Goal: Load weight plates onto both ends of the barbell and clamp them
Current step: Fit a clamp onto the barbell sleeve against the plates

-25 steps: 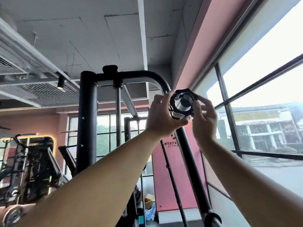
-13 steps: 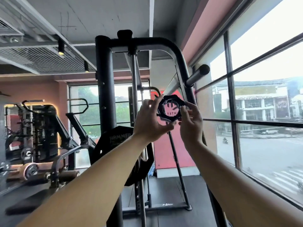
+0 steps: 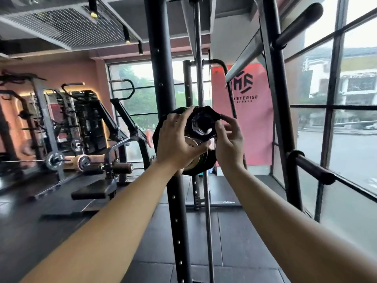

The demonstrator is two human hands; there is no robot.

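clamping | left hand [image 3: 175, 145] and right hand [image 3: 229, 142] both grip collar [image 3: 204, 121] by its rim | advice: hold square, slide flush against plate [image 3: 199, 168] before locking

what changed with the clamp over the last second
The left hand and right hand brought the clamp down from overhead to just in front of the plate, and the view tilted down with it. Unchanged: both hands grip the clamp.
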